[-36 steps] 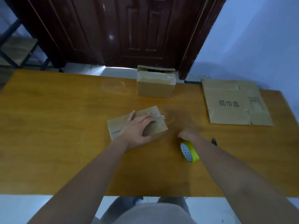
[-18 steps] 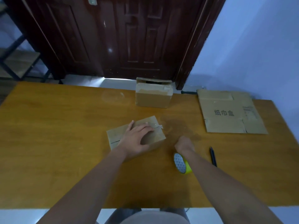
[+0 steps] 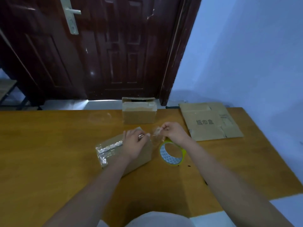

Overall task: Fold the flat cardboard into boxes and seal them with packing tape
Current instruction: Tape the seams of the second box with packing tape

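Note:
A small folded cardboard box point(image 3: 114, 153) lies mid-table with shiny clear tape along its top seam and down its left end. My left hand point(image 3: 135, 142) rests on the box's right part, fingers curled, pinching the tape at the box edge. My right hand point(image 3: 173, 131) is just right of it, pinching the crinkled free end of the clear tape point(image 3: 156, 131) stretched between both hands. The tape roll point(image 3: 172, 153), yellow-green rim with a white patterned core, stands on edge under my right wrist.
A second folded box point(image 3: 139, 112) stands at the table's far edge. Flat cardboard point(image 3: 209, 122) with printed characters lies at the far right. A dark door is behind the wooden table point(image 3: 49, 153); a blue wall is to the right.
My right hand left the table beside the roll and rose to pinch the tape end near my left hand. The view tilted upward and closer; my left hand stayed on the box.

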{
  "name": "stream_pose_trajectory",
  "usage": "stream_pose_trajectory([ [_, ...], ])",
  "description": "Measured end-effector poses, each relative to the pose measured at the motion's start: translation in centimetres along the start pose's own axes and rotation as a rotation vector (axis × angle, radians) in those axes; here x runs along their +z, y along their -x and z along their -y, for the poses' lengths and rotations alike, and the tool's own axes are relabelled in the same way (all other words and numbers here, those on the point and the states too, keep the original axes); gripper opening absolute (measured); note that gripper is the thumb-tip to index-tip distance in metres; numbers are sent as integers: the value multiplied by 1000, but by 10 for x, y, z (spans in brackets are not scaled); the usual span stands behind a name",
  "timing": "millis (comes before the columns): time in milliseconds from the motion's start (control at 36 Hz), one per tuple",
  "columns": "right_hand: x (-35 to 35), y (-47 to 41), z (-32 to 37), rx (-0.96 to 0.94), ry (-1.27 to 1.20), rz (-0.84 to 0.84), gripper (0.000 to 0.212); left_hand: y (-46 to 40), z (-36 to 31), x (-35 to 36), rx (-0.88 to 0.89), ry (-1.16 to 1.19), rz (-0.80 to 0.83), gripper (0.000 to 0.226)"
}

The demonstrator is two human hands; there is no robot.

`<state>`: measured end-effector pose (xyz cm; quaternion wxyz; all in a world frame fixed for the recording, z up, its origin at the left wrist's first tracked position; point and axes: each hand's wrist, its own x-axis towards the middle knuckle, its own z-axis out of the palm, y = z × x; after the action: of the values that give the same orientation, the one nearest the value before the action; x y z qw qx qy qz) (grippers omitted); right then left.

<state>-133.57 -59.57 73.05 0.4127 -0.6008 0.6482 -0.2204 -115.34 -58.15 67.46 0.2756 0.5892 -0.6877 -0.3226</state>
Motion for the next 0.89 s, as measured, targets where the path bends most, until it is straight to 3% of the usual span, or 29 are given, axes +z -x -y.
stream_pose_trajectory([
  [83, 5, -1, 8, -42, -31, 11, 15, -6, -9, -1, -53, 221, 64, 64],
  [194, 8, -1, 16, -70, -38, 33, 12, -11, -15, -7, -114, 395, 124, 26],
  [333, 14, -5, 19, -92, -29, 26, 16, -19, -13, -14, -89, 554, 153, 18],
  [583, 24, -11, 25, -140, 39, 66, 15, -27, -1, -20, -128, 641, 159, 33],
  [806, 39, -6, 12, -45, -10, 120, 24, -32, 7, -16, -173, 579, 139, 38],
  [889, 41, -3, 11, -16, 131, 77, 40, -34, 8, -15, -194, 585, 114, 39],
])
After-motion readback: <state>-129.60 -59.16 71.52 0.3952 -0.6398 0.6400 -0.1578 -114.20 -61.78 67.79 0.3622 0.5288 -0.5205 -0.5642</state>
